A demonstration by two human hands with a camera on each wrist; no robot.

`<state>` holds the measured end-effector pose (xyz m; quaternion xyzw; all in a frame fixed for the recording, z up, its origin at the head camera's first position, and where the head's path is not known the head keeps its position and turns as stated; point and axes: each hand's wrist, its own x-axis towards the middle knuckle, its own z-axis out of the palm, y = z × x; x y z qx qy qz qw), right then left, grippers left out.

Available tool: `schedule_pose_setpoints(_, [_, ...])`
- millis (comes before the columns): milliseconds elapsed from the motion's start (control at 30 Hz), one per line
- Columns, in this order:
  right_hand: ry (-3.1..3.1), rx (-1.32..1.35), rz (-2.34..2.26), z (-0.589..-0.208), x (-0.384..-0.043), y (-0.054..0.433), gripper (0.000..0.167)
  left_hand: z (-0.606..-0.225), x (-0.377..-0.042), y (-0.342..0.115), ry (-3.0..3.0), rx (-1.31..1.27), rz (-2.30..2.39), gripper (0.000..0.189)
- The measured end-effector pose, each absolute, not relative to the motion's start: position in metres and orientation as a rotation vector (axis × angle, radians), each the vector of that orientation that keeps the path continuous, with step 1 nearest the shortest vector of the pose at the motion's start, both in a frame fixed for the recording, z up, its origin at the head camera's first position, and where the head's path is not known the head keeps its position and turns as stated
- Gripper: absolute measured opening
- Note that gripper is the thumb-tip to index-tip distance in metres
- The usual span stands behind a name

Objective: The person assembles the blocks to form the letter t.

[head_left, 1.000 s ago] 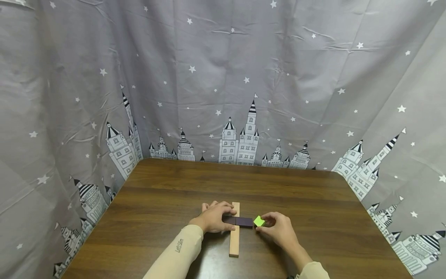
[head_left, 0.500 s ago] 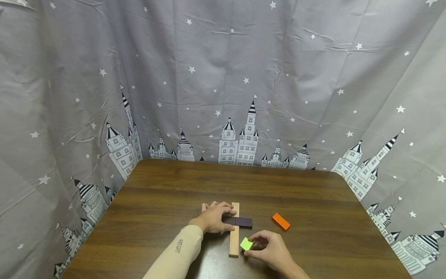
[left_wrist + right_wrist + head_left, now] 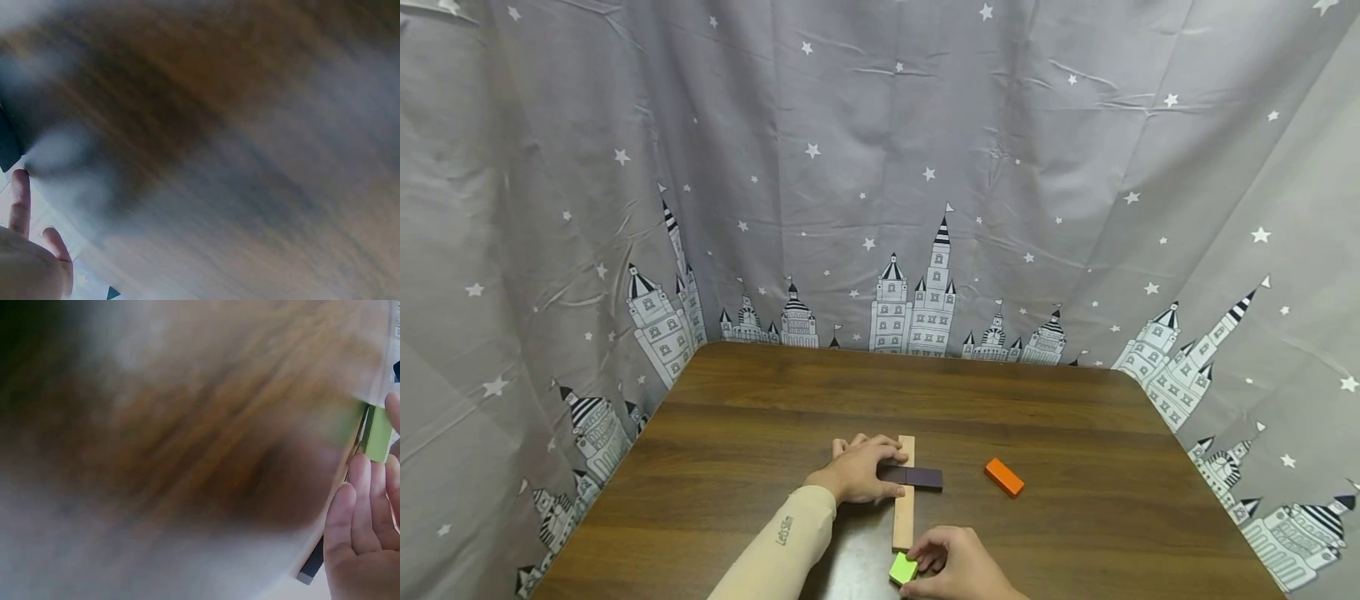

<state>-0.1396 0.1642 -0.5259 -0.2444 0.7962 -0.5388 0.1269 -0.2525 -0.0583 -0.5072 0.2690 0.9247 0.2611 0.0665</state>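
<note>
Two dark purple blocks lie end to end, the left one partly under my left hand and the right one uncovered. My left thumb and fingers span the left block from its near and far sides. Pale wooden pieces extend away from the dark row, one far and one near. Between thumb and fingers, my right hand pinches a lime green block right at the near end of the pale piece. The right wrist view also shows the green block at the fingertips.
An orange block lies on its own to the right on the brown wooden table. Behind and on both sides hangs a grey curtain printed with stars and castles. Both wrist views are mostly blurred.
My right hand has carried the green block toward me and left, from beside the dark row to the pale piece's near end, uncovering the orange block. The left hand has stayed put.
</note>
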Motion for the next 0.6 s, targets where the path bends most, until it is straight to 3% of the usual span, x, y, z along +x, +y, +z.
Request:
schedule_pose_setpoints(167, [2.383, -0.592, -1.467, -0.5226, -0.1395, 0.1605, 0.024, -0.5074, -0.2522, -0.0585, 2.79, 0.812, 0.791, 0.051])
schedule_pose_setpoints(600, [2.455, -0.58, -1.335, -0.5204, -0.141, 0.1551, 0.026, -0.5063, -0.2515, -0.0577, 2.794, 0.825, 0.738, 0.051])
